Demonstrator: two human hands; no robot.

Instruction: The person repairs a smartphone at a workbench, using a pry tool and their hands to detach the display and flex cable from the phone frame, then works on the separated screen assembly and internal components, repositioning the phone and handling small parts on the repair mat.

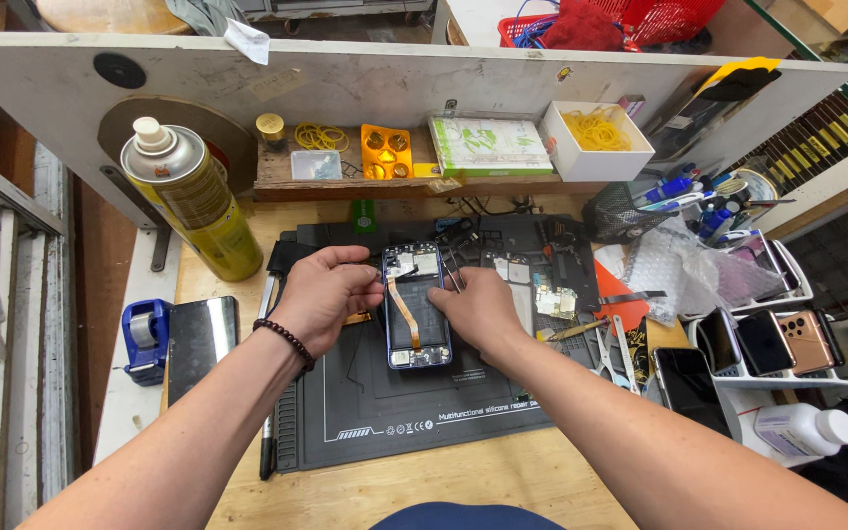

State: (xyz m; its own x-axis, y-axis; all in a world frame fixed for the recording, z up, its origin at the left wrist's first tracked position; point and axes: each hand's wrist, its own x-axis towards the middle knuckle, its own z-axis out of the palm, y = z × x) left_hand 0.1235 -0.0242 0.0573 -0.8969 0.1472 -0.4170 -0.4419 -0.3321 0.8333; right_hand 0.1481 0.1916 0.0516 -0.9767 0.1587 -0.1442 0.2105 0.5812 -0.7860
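Note:
An opened blue phone (pixel 417 312) lies back-up on a black silicone repair mat (pixel 395 402), its inner boards and an orange flex cable showing. My left hand (pixel 324 294), with a dark bead bracelet at the wrist, rests at the phone's upper left edge, fingertips pinched on a small part near the top. From the right side, my right hand (pixel 478 306) grips the phone's edge, fingers curled against its upper half.
A yellow spray can (pixel 191 201) stands at the left, with a blue tape dispenser (pixel 144 339) and a dark phone (pixel 200 344) below it. Tweezers (pixel 609 345) and loose boards lie right of the mat. White racks with phones (pixel 777 344), a white bottle (pixel 802 429), rubber bands box (pixel 596 137).

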